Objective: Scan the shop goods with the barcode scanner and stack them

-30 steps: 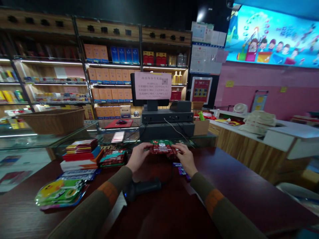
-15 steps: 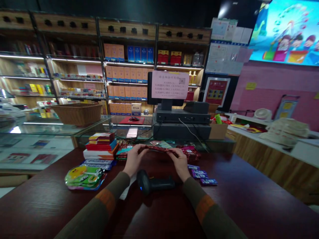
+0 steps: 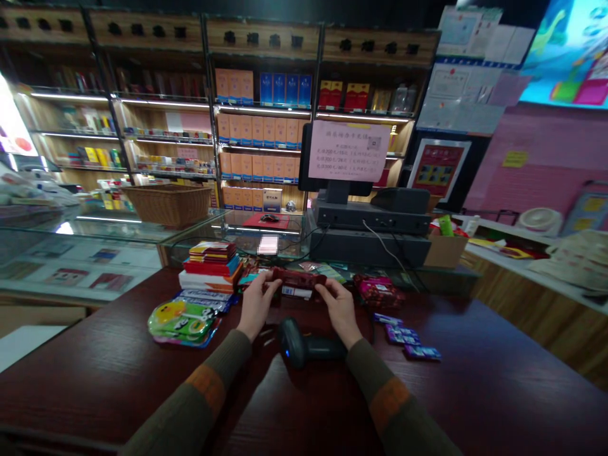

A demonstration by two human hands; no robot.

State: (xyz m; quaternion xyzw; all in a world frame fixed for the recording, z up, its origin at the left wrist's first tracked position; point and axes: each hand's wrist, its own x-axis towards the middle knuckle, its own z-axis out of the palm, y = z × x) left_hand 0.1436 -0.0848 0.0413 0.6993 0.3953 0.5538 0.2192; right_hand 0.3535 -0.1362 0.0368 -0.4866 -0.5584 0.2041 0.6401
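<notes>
A dark red snack packet (image 3: 298,283) with a white label patch along its lower edge is stretched between my two hands, above the table. My left hand (image 3: 257,304) pinches its left end, and my right hand (image 3: 340,308) pinches its right end. Below the packet, a black barcode scanner (image 3: 304,347) with a small blue light lies on the dark wooden table (image 3: 275,411). Right of my right hand are more dark red packets (image 3: 379,291) and several small purple packets (image 3: 405,335).
Left of my hands stands a stack of boxes (image 3: 209,266), with a green packaged toy set (image 3: 183,322) in front. Behind the table are a glass counter (image 3: 228,221), a wicker basket (image 3: 168,204) and a till monitor (image 3: 346,152). Stocked shelves (image 3: 261,114) line the back wall.
The packet has been tilted, so its broad face and white label now show instead of a thin edge. Both hands keep their hold. The whole view has swung slightly left.
</notes>
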